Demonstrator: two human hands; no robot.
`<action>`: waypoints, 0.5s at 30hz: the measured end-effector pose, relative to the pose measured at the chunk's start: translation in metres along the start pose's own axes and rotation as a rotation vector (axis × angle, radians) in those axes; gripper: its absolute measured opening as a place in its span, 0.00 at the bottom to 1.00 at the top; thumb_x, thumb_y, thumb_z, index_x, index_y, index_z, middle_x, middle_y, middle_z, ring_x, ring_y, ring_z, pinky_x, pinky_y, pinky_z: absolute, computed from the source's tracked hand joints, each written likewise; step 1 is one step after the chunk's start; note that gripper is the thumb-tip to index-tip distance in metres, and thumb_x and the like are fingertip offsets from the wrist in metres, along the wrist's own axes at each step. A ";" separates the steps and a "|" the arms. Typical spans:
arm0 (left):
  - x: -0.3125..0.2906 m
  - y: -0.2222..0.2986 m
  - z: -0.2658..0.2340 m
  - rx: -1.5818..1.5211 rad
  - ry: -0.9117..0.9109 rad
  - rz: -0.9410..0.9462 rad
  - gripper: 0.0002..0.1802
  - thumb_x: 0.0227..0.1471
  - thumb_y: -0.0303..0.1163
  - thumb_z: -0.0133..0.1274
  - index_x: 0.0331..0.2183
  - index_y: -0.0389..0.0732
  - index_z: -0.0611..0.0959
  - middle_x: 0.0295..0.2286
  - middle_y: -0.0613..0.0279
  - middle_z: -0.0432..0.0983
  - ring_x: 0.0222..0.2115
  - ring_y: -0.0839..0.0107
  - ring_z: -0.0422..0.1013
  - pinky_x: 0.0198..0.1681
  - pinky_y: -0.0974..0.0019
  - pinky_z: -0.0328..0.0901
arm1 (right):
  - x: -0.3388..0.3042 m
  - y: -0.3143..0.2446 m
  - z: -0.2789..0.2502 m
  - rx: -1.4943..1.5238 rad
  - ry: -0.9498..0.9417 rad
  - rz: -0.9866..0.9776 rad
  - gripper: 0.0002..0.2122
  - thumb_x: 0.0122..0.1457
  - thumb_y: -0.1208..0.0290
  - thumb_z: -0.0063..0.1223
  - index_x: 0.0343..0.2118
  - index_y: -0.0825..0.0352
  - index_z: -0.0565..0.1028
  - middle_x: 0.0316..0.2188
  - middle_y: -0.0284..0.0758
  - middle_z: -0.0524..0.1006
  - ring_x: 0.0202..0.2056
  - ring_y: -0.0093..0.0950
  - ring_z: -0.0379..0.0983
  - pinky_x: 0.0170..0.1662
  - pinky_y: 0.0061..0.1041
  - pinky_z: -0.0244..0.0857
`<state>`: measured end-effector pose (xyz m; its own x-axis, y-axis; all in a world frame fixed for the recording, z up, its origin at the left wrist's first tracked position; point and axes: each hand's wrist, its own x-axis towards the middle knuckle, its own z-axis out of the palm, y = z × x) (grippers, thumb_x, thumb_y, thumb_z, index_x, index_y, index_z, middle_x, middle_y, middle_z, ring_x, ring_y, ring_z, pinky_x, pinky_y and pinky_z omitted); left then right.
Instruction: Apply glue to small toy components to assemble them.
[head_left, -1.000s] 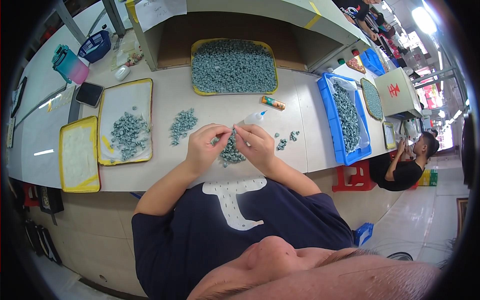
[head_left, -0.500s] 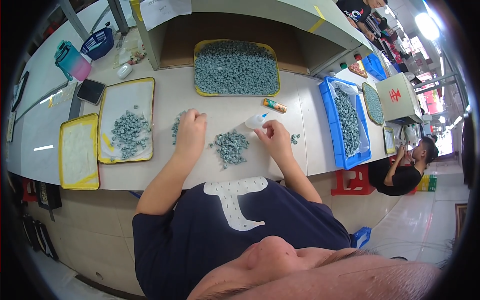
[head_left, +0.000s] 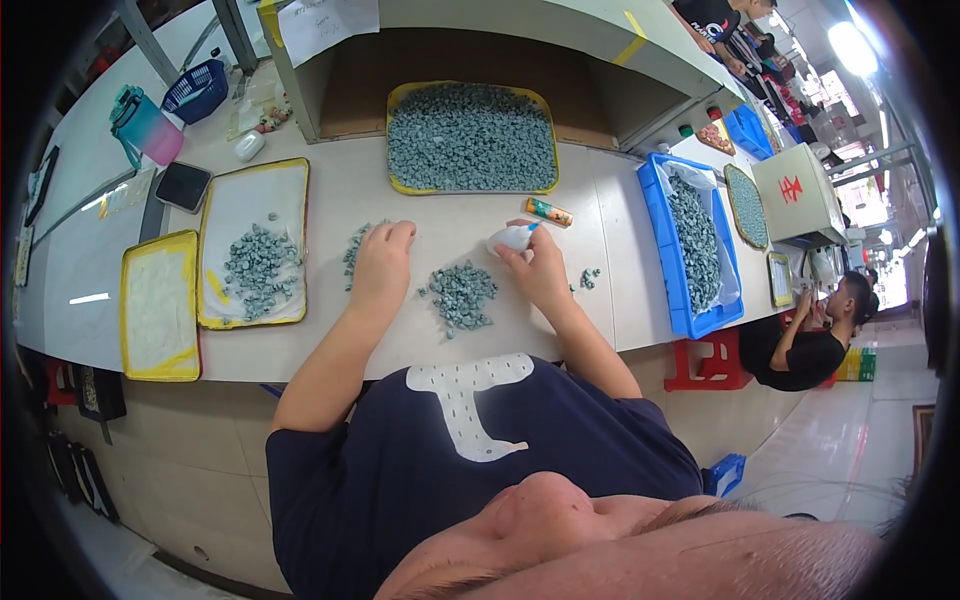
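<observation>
My right hand [head_left: 537,262] is closed round a small white squeeze bottle [head_left: 508,239] with a blue tip. The bottle lies tilted in the fingers, its tip toward the far right. Over at the left, my left hand [head_left: 382,262] rests by a small heap of grey-green pieces [head_left: 354,246], its fingers curled. What those fingers pinch, if anything, is too small to make out. A larger pile of the same pieces [head_left: 463,296] lies between my hands. A few more pieces [head_left: 589,278] sit just right of my right hand.
Beyond my hands stands a yellow-edged tray [head_left: 394,182] full of pieces, near an orange-and-green tube [head_left: 549,212]. A lined tray [head_left: 255,193] with pieces, a yellow-rimmed tray [head_left: 160,310] and a phone [head_left: 183,185] are left. A blue bin [head_left: 655,250] stands right; a person [head_left: 805,335] sits beyond.
My right hand has taken a fuller grip on the squeeze bottle and shifted slightly left and away from me, tilting it. My left hand has barely moved, staying beside the small heap.
</observation>
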<state>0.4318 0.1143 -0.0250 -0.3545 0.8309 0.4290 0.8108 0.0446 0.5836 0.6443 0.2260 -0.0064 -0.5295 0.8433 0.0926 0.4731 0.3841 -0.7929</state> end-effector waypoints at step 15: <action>-0.002 0.024 -0.009 -1.735 -0.415 -0.734 0.09 0.58 0.25 0.47 0.42 0.36 0.76 0.30 0.62 0.73 0.28 0.77 0.66 0.33 0.73 0.63 | -0.018 -0.035 -0.025 -0.047 0.034 -0.259 0.20 0.47 0.74 0.65 0.44 0.66 0.73 0.36 0.37 0.77 0.38 0.33 0.74 0.40 0.26 0.67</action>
<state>0.4476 0.1090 -0.0055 -0.0311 0.9803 -0.1952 -0.7934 0.0946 0.6013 0.6551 0.2067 0.0352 -0.6135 0.7265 0.3096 0.3574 0.6049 -0.7116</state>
